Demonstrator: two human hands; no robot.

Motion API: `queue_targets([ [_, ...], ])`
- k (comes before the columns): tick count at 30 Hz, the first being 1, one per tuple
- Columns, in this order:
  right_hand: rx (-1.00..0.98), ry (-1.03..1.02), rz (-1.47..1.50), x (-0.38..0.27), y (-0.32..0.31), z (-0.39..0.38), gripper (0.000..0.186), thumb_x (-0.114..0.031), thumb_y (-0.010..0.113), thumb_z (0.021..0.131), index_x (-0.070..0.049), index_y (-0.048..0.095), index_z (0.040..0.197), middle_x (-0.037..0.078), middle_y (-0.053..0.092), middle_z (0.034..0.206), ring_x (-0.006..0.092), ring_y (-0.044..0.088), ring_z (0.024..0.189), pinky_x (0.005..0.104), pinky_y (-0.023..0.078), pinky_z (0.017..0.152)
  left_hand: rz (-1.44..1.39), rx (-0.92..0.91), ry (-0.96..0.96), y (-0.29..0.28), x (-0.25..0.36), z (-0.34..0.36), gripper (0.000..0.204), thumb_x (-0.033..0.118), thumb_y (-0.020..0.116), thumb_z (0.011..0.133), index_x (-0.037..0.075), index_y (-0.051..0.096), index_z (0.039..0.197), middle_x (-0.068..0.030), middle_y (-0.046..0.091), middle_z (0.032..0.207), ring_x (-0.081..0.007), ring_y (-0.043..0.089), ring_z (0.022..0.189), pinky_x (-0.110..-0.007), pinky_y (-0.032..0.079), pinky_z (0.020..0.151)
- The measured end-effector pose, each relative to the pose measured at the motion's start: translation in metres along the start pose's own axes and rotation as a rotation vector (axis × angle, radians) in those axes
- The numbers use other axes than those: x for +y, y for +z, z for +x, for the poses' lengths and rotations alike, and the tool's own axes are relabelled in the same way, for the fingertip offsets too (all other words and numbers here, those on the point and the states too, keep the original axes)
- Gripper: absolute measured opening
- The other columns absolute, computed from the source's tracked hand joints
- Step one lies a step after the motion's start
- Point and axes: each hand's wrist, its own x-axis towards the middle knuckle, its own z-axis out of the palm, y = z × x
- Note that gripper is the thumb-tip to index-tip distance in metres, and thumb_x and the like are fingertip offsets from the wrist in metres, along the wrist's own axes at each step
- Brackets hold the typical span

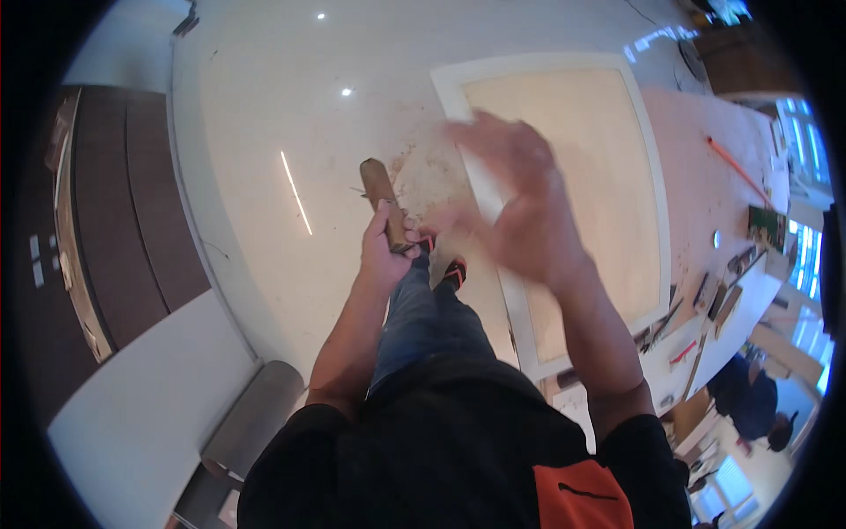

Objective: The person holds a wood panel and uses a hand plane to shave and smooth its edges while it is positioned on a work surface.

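My left hand (388, 242) grips a brown elongated block (378, 181) upright in front of me, with a thin piece sticking out of its side. My right hand (515, 194), blurred by motion, is raised to the right of the block, fingers spread, with nothing visible in it. Behind that hand a pale wooden panel (599, 229) with a white border lies on the work table.
A long table (670, 115) on the right carries an orange bar (731, 163) and scattered tools. A person (745, 397) is at lower right. Dark boards (115, 212) and a grey roll (251, 414) are at left, beside the glossy floor (256, 106).
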Motion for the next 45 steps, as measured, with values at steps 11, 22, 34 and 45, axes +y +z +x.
queue_targets([
  [11,-0.099,0.098,-0.515,0.239,0.116,0.043,0.055,-0.04,0.058,0.104,-0.008,0.054,0.148,0.016,0.045,0.161,0.0412,0.032,0.153,0.0639,0.024,0.12,0.201,0.142,0.195,0.039,-0.032,0.094,0.052,0.06,0.056,0.102,0.009,0.053,0.112,-0.0075,0.065,0.083,-0.0182,0.063,0.061,-0.03,0.044,0.048],
  [22,-0.014,0.198,-0.625,0.285,0.147,0.043,0.056,-0.046,0.06,0.101,-0.01,0.06,0.143,0.011,0.056,0.149,0.0331,0.042,0.147,0.058,0.024,0.122,0.407,0.149,0.526,0.038,-0.051,0.119,0.035,0.03,0.067,0.1,0.001,0.055,0.117,-0.0071,0.066,0.091,-0.0138,0.064,0.082,-0.029,0.051,0.075],
  [34,0.037,0.112,-0.376,0.299,0.127,0.058,0.035,-0.027,0.073,0.092,-0.006,0.07,0.119,0.01,0.068,0.123,0.0326,0.058,0.123,0.0566,0.031,0.117,0.35,0.043,0.577,0.066,-0.038,0.157,0.036,0.019,0.065,0.096,-0.001,0.058,0.125,-0.0049,0.064,0.104,-0.0108,0.059,0.089,-0.029,0.049,0.085],
  [45,0.117,0.123,-0.395,0.306,0.122,0.054,0.037,-0.029,0.073,0.09,-0.006,0.07,0.118,0.01,0.067,0.123,0.033,0.056,0.127,0.0593,0.031,0.117,0.836,0.292,0.822,0.103,-0.007,0.204,0.046,0.043,0.06,0.104,-0.002,0.058,0.101,-0.0049,0.06,0.088,-0.01,0.053,0.082,-0.027,0.045,0.075],
])
